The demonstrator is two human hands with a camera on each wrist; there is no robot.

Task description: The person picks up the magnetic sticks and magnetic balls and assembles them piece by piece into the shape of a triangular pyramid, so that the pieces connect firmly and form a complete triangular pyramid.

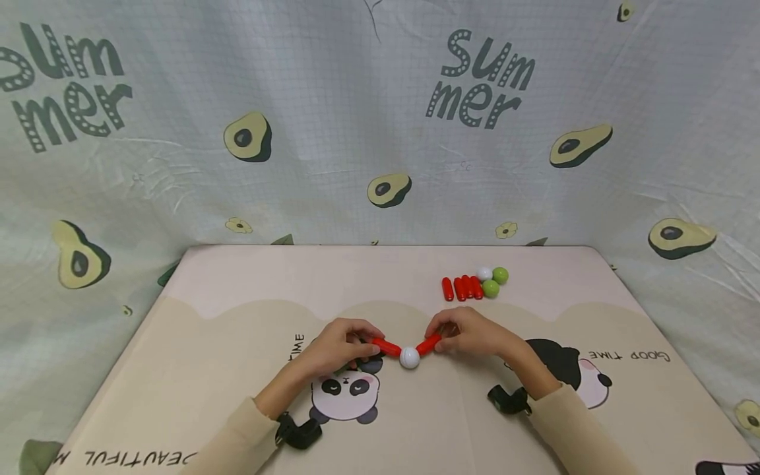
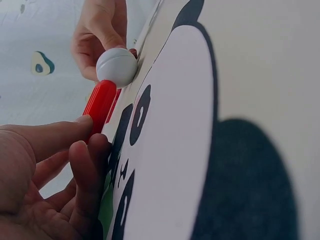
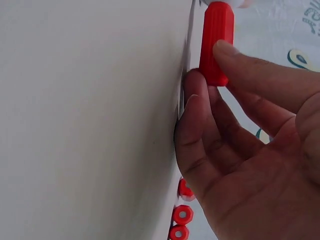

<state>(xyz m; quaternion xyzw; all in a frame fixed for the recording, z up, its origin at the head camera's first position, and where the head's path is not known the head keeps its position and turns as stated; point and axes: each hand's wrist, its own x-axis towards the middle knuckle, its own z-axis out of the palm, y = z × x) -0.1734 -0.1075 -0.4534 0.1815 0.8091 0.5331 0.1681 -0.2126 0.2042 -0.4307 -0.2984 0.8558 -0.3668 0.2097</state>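
A white ball (image 1: 410, 357) sits low over the table between two red rods, each with one end against it, so the three make a shallow V. My left hand (image 1: 344, 346) pinches the left red rod (image 2: 100, 106) between thumb and fingers, near its outer end. On the other side my right hand (image 1: 466, 332) pinches the right red rod (image 3: 218, 37), thumb on top and fingertips beneath. In the right wrist view the ball is mostly cut off by the top edge.
Farther back on the table (image 1: 297, 274) lie several loose red rods (image 1: 462, 288) side by side. Next to them are another white ball (image 1: 484, 274) and two green balls (image 1: 491, 288). A patterned curtain (image 1: 332, 79) hangs behind the table's far edge.
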